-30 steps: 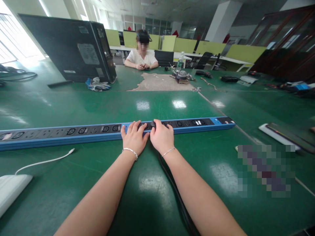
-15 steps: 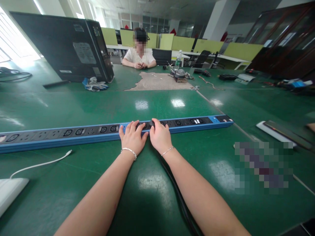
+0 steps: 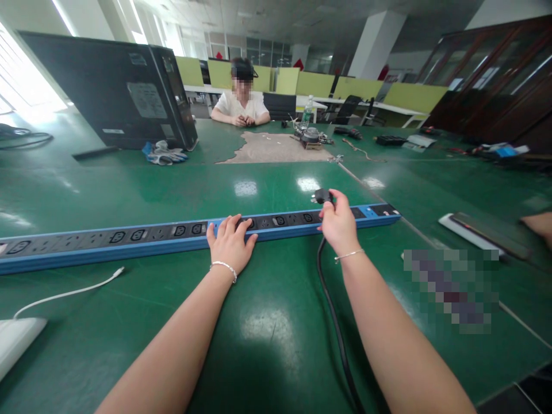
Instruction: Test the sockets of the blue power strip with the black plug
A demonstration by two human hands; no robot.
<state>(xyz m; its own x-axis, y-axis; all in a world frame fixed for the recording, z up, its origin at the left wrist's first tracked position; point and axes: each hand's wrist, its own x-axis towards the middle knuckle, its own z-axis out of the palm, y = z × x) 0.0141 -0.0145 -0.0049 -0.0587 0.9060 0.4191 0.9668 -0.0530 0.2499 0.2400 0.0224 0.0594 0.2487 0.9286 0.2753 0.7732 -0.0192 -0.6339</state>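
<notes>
A long blue power strip (image 3: 142,248) with a black socket face lies across the green table. My left hand (image 3: 230,244) rests flat on its middle, fingers spread over the top. Pinched in my right hand (image 3: 340,224) is a black power plug (image 3: 322,196), raised above the strip's right part with its metal prongs pointing left. From the plug a thick black cord (image 3: 330,299) hangs down and runs over the table toward me.
A black computer case (image 3: 112,92) stands at the back left, with gloves (image 3: 163,154) beside it. Across the table sits a person (image 3: 240,106). A white cable (image 3: 73,292) lies at left; a phone-like slab (image 3: 474,234) is at right.
The plug has come off the strip's middle socket and moved up and right in my right hand, drawing the cord along. My left hand has stayed on the strip.
</notes>
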